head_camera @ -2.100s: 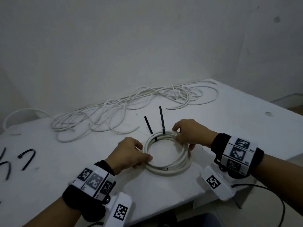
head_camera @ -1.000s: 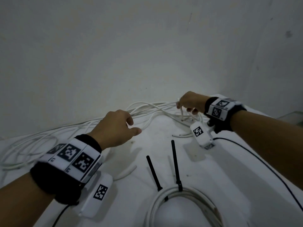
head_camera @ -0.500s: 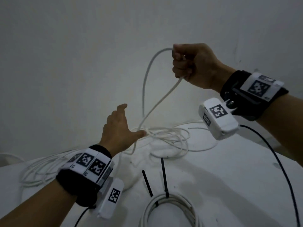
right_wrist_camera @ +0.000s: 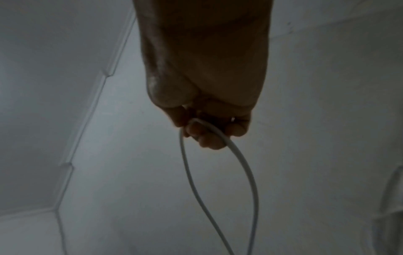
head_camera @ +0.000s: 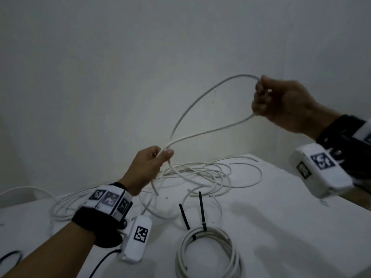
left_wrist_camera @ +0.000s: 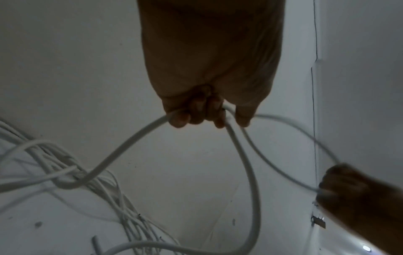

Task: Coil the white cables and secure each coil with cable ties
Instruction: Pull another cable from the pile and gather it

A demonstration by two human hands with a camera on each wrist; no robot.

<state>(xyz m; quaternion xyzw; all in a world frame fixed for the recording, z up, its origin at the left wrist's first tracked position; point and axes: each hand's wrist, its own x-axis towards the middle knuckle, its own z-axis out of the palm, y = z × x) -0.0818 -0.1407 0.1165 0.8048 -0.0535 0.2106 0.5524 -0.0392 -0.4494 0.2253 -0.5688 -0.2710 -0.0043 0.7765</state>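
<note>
A loose white cable [head_camera: 200, 101] is lifted off the table in a long loop between both hands. My right hand [head_camera: 281, 101] grips the loop's far bend in a fist, raised at the upper right; the right wrist view shows the white cable [right_wrist_camera: 220, 163] hanging from its curled fingers [right_wrist_camera: 209, 136]. Lower and to the left, my left hand [head_camera: 149, 167] pinches the two strands where they meet; the left wrist view shows its fingers [left_wrist_camera: 196, 115] curled round the white cable [left_wrist_camera: 244, 155]. A finished coil [head_camera: 206, 255] lies at the near edge with two black cable ties [head_camera: 201, 209] sticking up.
A tangle of loose white cables [head_camera: 200, 175] lies on the white table [head_camera: 281, 227] behind the coil and runs off to the left [head_camera: 64, 205]. A black cable tie [head_camera: 10, 257] lies at the near left. The wall stands close behind the table.
My right hand picked a cable out of the tangle and raised it, then swung right and lower. My left hand, open half a second ago, has closed on the two strands.
</note>
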